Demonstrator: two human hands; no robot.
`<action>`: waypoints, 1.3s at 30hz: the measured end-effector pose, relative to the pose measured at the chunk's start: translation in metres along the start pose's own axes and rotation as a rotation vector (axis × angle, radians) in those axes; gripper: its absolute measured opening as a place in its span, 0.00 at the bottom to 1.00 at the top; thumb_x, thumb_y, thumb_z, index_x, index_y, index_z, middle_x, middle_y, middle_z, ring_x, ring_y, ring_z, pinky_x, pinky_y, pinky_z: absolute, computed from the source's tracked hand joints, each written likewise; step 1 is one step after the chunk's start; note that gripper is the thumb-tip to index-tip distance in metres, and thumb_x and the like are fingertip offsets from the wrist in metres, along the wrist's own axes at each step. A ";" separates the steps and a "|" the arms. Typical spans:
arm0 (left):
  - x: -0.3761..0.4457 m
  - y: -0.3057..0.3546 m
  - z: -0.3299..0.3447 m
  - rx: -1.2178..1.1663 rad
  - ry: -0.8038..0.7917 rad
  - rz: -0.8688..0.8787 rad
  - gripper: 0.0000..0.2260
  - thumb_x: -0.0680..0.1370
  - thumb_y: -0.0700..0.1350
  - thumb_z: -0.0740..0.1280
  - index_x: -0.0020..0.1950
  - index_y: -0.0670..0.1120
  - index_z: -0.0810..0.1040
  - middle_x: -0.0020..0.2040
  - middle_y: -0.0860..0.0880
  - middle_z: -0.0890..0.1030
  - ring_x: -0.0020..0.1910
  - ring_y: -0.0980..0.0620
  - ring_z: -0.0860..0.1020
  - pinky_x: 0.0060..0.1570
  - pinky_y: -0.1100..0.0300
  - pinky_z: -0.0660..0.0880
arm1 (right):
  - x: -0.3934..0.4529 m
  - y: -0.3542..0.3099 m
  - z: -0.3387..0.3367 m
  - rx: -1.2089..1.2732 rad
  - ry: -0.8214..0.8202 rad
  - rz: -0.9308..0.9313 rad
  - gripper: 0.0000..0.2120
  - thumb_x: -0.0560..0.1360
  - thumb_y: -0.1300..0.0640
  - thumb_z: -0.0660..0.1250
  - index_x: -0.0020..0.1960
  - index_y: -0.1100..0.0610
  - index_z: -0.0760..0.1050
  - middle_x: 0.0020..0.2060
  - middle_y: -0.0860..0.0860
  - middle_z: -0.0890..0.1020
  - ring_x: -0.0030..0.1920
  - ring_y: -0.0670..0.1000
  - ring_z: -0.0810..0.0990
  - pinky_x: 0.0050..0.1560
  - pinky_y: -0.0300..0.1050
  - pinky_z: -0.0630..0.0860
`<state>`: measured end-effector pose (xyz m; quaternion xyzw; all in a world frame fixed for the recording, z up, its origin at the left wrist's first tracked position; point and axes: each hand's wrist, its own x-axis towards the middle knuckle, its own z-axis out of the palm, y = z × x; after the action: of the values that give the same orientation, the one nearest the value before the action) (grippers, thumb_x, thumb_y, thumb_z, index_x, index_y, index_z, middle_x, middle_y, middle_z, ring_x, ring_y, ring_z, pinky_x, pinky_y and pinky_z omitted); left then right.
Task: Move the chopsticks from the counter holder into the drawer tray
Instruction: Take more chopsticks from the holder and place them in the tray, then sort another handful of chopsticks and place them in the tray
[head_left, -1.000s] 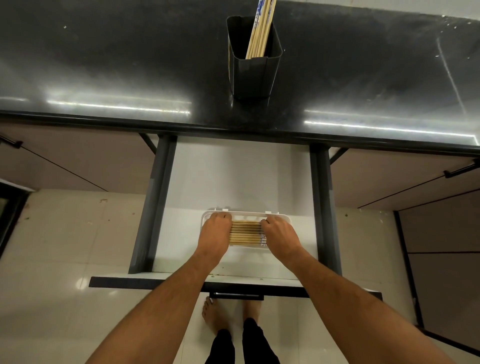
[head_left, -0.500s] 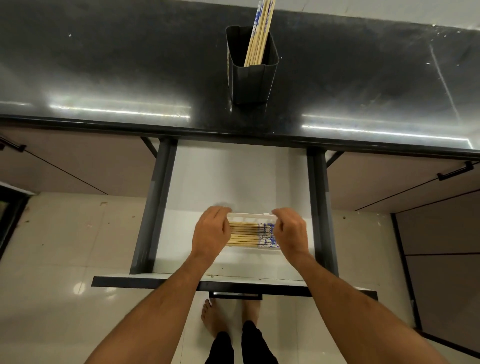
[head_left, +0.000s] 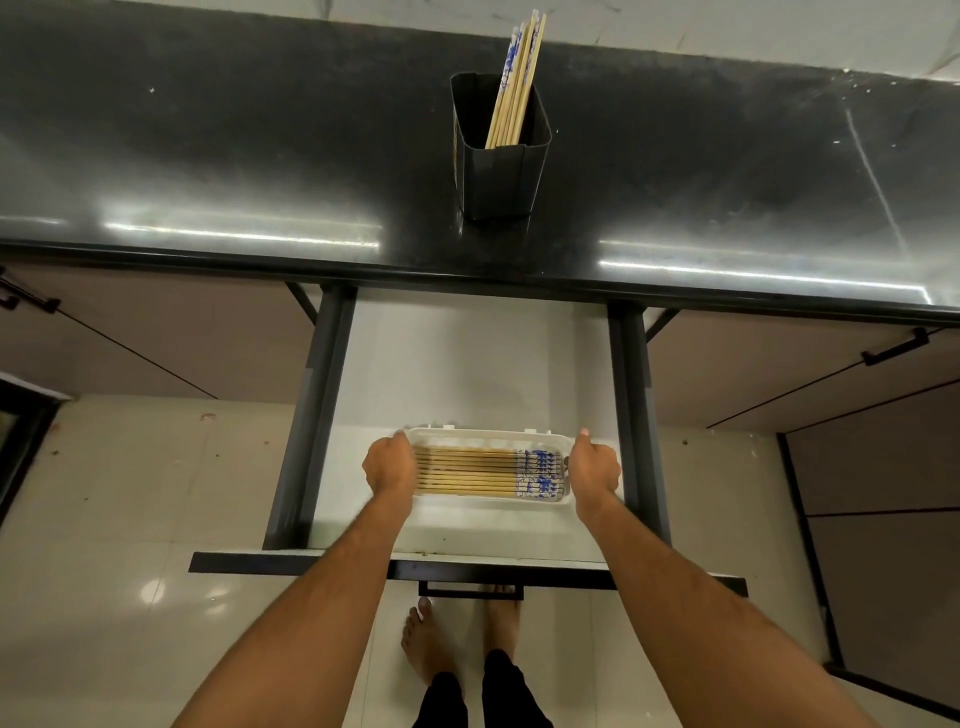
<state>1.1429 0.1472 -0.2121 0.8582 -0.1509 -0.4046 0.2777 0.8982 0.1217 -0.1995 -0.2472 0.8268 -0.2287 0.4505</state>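
While the left hand (head_left: 389, 467) grips one end of the white tray (head_left: 483, 434) and the right hand (head_left: 595, 467) the other, squaring it keeps the laid chopsticks (head_left: 467, 470) parallel; more chopsticks (head_left: 511, 98) stand in the counter holder (head_left: 498, 176), the path unobstructed.

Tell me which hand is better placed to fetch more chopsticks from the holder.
Probably the right hand: the holder stands slightly right of centre, chopsticks leaning right. Both hands are at the tray ends.
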 end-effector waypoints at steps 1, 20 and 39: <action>-0.001 0.000 0.000 -0.002 -0.007 0.004 0.14 0.84 0.45 0.58 0.45 0.41 0.77 0.42 0.45 0.78 0.35 0.52 0.74 0.29 0.60 0.67 | -0.001 -0.001 0.001 -0.017 0.002 -0.006 0.19 0.86 0.46 0.55 0.49 0.58 0.76 0.43 0.56 0.83 0.39 0.53 0.83 0.45 0.50 0.84; -0.024 0.039 -0.025 0.376 -0.041 0.542 0.17 0.83 0.51 0.60 0.67 0.43 0.73 0.62 0.45 0.77 0.60 0.46 0.75 0.61 0.51 0.72 | -0.024 -0.037 -0.008 -0.439 0.007 -0.429 0.19 0.85 0.46 0.55 0.43 0.56 0.74 0.40 0.54 0.80 0.41 0.51 0.81 0.38 0.40 0.76; -0.090 0.301 -0.062 0.281 0.284 1.345 0.17 0.81 0.48 0.64 0.68 0.43 0.72 0.61 0.46 0.78 0.61 0.49 0.77 0.68 0.50 0.73 | -0.085 -0.278 -0.058 -0.727 0.423 -1.303 0.24 0.84 0.45 0.58 0.72 0.60 0.70 0.66 0.56 0.78 0.67 0.54 0.76 0.68 0.49 0.75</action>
<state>1.1246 -0.0286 0.0553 0.6509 -0.6621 -0.0055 0.3714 0.9450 -0.0325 0.0497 -0.7670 0.6061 -0.2044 -0.0518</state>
